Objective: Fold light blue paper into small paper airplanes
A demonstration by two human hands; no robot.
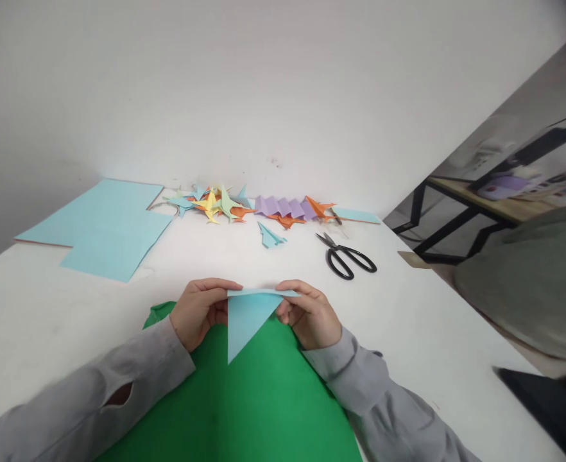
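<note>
A light blue sheet of paper (247, 317) hangs between my hands, its top edge folded over in a narrow strip and its lower part a triangle pointing down at the left. My left hand (200, 309) pinches the strip's left end between thumb and fingers. At the right end, my right hand (312, 313) pinches the same strip, fingers curled beneath. Under the paper lies a green cloth (264, 398), spread toward me over the table edge.
Large light blue sheets (114, 224) lie at the left. Along the wall sit folded paper figures (215, 205) and a pleated purple paper (283, 206). A small blue folded piece (269, 236) and black-handled scissors (345, 256) rest in front. A dark object (528, 398) is at the right edge.
</note>
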